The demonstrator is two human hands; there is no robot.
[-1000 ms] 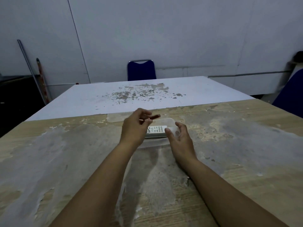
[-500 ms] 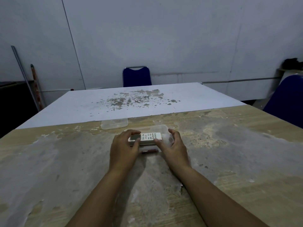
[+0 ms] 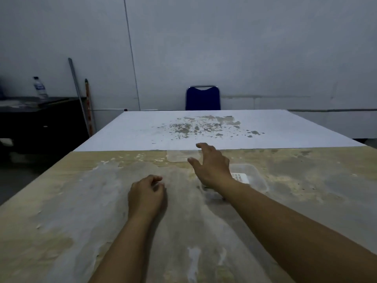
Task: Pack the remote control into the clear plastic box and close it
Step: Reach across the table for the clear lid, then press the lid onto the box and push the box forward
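Note:
The clear plastic box [image 3: 257, 176] stands on the worn wooden table, right of centre. Inside it lies the white remote control [image 3: 240, 177], partly hidden behind my right wrist. The clear lid [image 3: 178, 156] lies flat on the table, farther back and to the left of the box. My right hand [image 3: 212, 166] is spread open above the table, its fingers reaching over the lid's right edge. My left hand [image 3: 147, 194] rests loosely curled on the table, nearer to me, holding nothing.
A white sheet [image 3: 204, 129] with peeled patches covers the table's far half. A blue chair [image 3: 203, 98] stands behind it. At the left are a dark cabinet [image 3: 40, 121] with a water bottle [image 3: 39, 87] and poles [image 3: 80, 94] leaning on the wall.
Both hands have let go of the remote, which now lies in the box. My right hand has moved left and forward toward the lid; my left hand has drawn back toward me.

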